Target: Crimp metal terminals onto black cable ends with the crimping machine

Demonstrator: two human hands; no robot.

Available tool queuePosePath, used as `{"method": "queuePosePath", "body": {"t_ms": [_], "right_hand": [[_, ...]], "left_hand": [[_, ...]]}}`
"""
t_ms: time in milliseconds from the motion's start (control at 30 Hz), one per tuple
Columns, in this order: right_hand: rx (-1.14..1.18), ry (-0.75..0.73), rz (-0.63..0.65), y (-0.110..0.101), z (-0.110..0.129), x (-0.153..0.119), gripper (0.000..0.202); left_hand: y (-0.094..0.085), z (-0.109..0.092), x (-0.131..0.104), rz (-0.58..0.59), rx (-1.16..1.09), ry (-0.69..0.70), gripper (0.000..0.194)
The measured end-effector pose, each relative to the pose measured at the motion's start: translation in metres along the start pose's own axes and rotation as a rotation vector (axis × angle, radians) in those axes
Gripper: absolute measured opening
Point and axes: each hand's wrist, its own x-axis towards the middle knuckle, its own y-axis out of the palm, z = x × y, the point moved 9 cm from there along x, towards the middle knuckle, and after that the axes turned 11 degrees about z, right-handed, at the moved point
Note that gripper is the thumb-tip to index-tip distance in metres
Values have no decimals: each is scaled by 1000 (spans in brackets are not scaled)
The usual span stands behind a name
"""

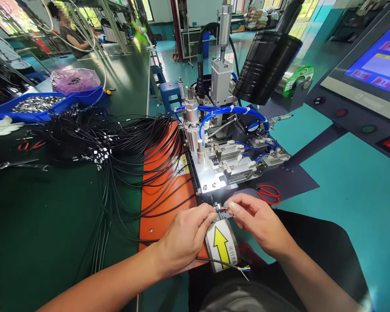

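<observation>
the fingers of the right hand (258,223) are pinched on thin colored wires (226,208). the fingers of the left hand (188,232) are narrow too, at the other end of the wires, but i cannot tell just what they grip. the wires are between the two hands, at the near end of the silver machine (211,177). under the left hand, a black cord (219,261) runs across the yellow arrow (221,247). red scissors (269,193) lie by the right hand. many cords (152,125) lie over the orange plate (159,221) and the green table (61,208).
</observation>
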Motion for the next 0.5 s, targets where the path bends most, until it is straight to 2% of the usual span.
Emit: {"method": "queuePosePath", "body": {"t_ms": [500], "right_hand": [[-60,-10,-13,0,2,4,35]], "left_hand": [[0,0,0,21,18,-8,29]]}}
